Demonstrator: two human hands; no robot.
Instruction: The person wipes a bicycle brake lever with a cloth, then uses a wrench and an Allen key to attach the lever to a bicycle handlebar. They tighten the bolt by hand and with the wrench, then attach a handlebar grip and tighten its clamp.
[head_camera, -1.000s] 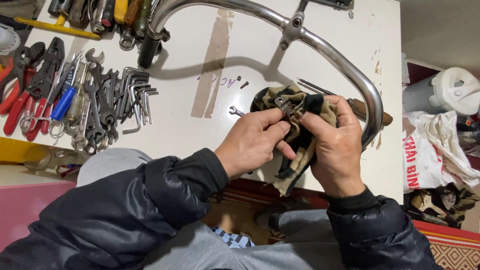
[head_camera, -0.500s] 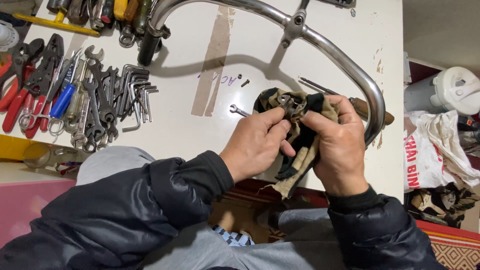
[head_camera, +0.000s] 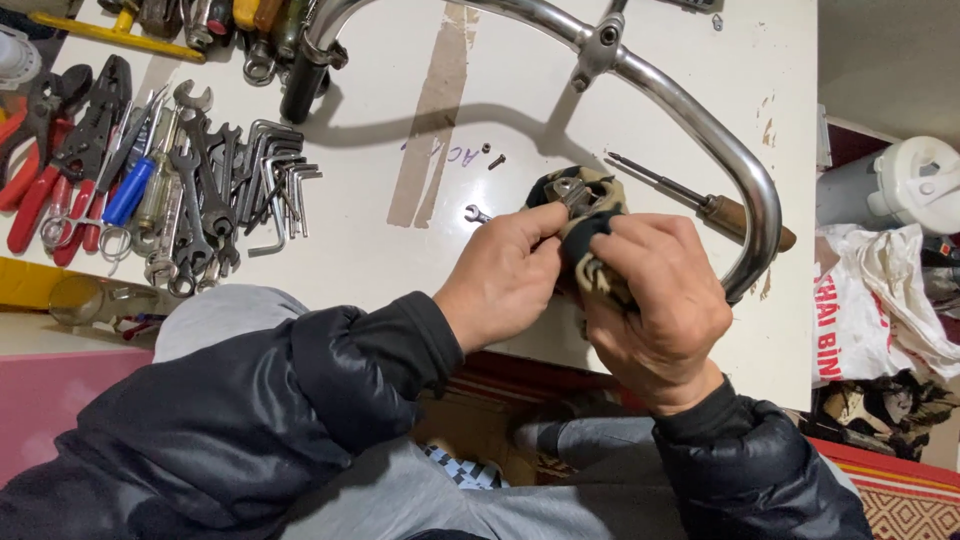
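Note:
My left hand (head_camera: 505, 275) and my right hand (head_camera: 660, 295) are both closed around a dark and tan patterned rag (head_camera: 590, 225) held just above the near edge of the white table (head_camera: 400, 260). A small metal part (head_camera: 570, 190) pokes out of the rag's top, pinched between my fingertips. Behind the rag curves a chrome handlebar tube (head_camera: 700, 125). A wooden-handled screwdriver (head_camera: 700, 200) lies to the right of the rag, and a small wrench (head_camera: 477, 213) lies just left of my left fingers.
Wrenches, hex keys (head_camera: 275, 170), red-handled pliers (head_camera: 45, 160) and a blue-handled tool (head_camera: 130, 190) lie spread at the table's left. Two small screws (head_camera: 492, 155) sit mid-table by a brown tape strip (head_camera: 435, 110). A white jug (head_camera: 900, 185) and bags (head_camera: 880, 300) stand at the right.
The rag has been bunched tighter around the metal part, and my right hand has closed further over it. My hands stay at the same place on the table edge.

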